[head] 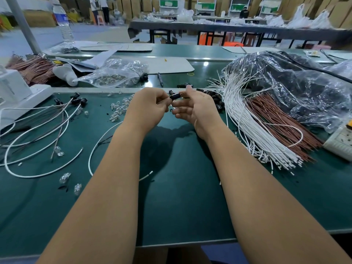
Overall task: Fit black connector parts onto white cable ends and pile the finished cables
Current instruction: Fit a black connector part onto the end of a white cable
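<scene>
Above the green mat, my left hand [147, 106] and my right hand [193, 108] meet at a small black connector part [174, 96], pinched between their fingertips. A white cable [99, 142] loops down from under my left hand across the mat; its top end is hidden behind the hand. Finished cables with black connectors [76, 101] lie piled at the left. A thick bundle of white cables [253, 128] and brown wires [282, 126] lies at the right, with loose black connector parts [217, 99] just beyond my right hand.
Clear small bulbs [119, 109] are scattered left of my hands; a clear bag of them [114, 73] lies behind. A large plastic bag of black parts [297, 82] fills the right. A white box [13, 88], a water bottle [63, 21] and a power strip [341, 140] stand around.
</scene>
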`<state>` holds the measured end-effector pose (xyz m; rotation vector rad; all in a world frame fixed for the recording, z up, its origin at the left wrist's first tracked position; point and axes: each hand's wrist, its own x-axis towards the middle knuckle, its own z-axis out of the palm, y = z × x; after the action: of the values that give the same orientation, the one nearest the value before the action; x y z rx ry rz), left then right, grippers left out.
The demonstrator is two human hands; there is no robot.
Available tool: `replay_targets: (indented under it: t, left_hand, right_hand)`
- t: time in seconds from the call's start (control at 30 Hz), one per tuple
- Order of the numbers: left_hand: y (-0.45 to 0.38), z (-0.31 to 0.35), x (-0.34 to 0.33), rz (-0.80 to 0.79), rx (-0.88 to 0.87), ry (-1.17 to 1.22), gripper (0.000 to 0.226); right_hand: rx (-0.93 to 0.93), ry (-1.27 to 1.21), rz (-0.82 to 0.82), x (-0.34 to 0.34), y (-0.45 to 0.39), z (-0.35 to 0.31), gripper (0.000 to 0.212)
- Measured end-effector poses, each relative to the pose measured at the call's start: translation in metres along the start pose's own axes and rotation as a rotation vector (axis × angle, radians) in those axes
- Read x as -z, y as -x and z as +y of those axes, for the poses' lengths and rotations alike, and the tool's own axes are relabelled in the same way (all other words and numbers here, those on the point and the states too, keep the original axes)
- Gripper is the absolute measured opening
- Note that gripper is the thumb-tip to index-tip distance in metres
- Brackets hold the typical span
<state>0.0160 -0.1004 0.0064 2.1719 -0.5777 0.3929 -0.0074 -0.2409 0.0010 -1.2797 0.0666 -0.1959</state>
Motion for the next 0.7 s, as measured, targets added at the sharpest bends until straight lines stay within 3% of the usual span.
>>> replay_targets:
  t: [0.27, 0.53, 0.7]
  left_hand:
    - [0.0027, 0.0022, 0.0001, 0.000, -0.039, -0.053, 0.016]
    - [0.0047, 0.0024, -0.0027, -0.011, -0.034, 0.026, 0.015]
    - [0.0039, -0.0004, -0.0005, 0.010, 0.060, 0.152, 0.015]
  right_hand:
    - [0.131, 0.116, 0.069, 0.0028, 0.0017, 0.0020, 0.010]
    - [0.144, 0.073, 0.072, 0.0031, 0.0028, 0.0025, 0.014]
    - [0.106, 0.021, 0.006, 0.0019, 0.0038, -0.0012, 0.015]
